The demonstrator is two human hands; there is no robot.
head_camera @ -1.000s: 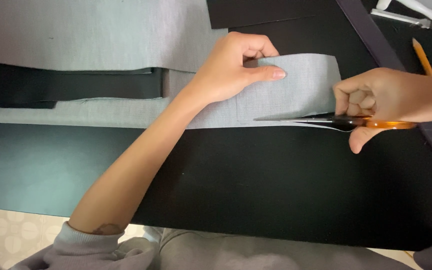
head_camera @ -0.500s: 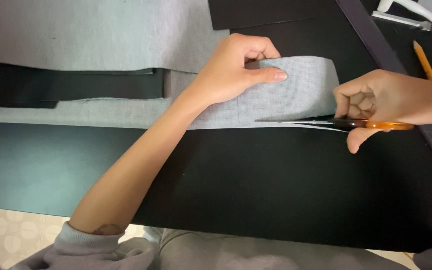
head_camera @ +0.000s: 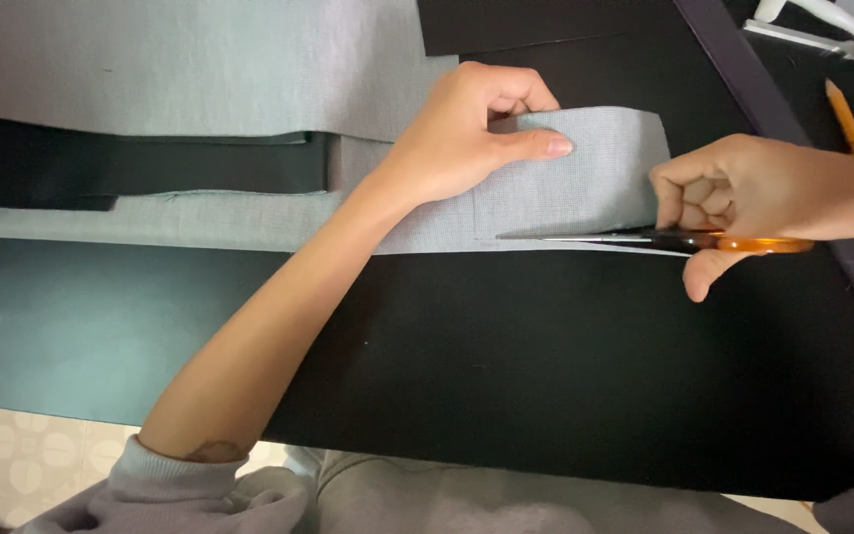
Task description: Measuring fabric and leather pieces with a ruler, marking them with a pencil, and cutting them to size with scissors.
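Right hand (head_camera: pixel 743 198) grips the scissors (head_camera: pixel 644 239), blades pointing left along the grey strip's (head_camera: pixel 585 178) lower edge; left hand (head_camera: pixel 467 138), fingers curled, presses the strip just above the blades.
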